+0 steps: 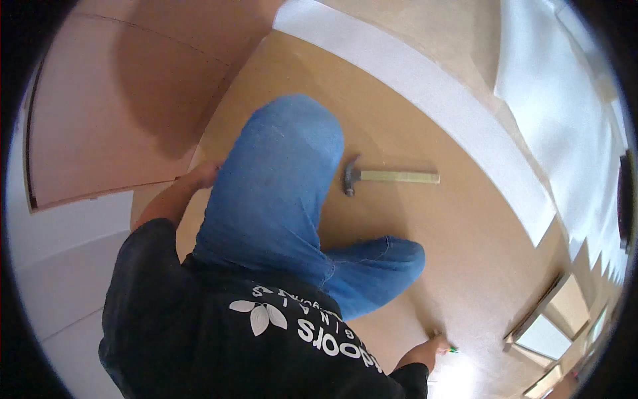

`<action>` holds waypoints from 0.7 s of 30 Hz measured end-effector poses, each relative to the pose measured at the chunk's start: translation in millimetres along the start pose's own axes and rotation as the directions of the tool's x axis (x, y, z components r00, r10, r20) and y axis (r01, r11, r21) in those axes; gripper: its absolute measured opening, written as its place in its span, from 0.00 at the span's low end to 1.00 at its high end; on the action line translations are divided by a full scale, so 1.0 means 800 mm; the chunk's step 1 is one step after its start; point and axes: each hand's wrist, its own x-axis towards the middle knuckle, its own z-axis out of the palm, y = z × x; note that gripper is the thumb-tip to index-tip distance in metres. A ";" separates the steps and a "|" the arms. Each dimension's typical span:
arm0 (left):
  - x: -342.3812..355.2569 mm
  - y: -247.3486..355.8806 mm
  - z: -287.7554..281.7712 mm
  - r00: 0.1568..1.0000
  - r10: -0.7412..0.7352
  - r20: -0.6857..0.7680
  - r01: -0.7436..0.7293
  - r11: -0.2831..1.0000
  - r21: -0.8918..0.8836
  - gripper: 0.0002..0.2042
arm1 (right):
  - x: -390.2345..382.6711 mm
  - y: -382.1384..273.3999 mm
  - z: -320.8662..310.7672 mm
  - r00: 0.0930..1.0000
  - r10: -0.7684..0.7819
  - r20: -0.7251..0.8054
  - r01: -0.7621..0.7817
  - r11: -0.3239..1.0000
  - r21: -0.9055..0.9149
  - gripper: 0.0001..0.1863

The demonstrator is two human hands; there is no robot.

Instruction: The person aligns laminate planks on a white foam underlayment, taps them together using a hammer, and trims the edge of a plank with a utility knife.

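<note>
A small, bright green item shows at the lower right, held in the right grip. The left grip, by the flat pinkish panel, is partly hidden behind a knee, its hold impossible to tell. A pale-handled hammer lies between knee and white strip.

L hand partly hidden behind raised knee, fingers & any grip can't be made out; R hand small & blurry nr lower edge, green item beside its fingers too tiny to ID. Pinkish-brown panel cut off up top, white sheeting ditto at upper R, black shirt cut by bottom edge. Dark obj. at far R rim: partial, kind unclear.
</note>
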 end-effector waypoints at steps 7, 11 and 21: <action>-0.010 -0.048 0.085 0.988 0.127 -0.086 -0.109 0.976 0.187 0.17 | -0.063 -0.039 0.019 0.986 0.128 0.107 -0.162 0.892 0.421 0.23; 0.090 -0.026 0.045 0.947 0.271 -0.173 -0.242 0.955 0.170 0.14 | -0.137 -0.153 0.045 0.989 -0.119 0.084 0.034 0.747 0.664 0.26; 0.273 0.120 -0.127 0.846 0.308 -0.436 -0.344 0.939 -0.004 0.28 | -0.548 -0.466 0.207 0.147 -0.836 0.529 0.943 0.279 0.179 0.12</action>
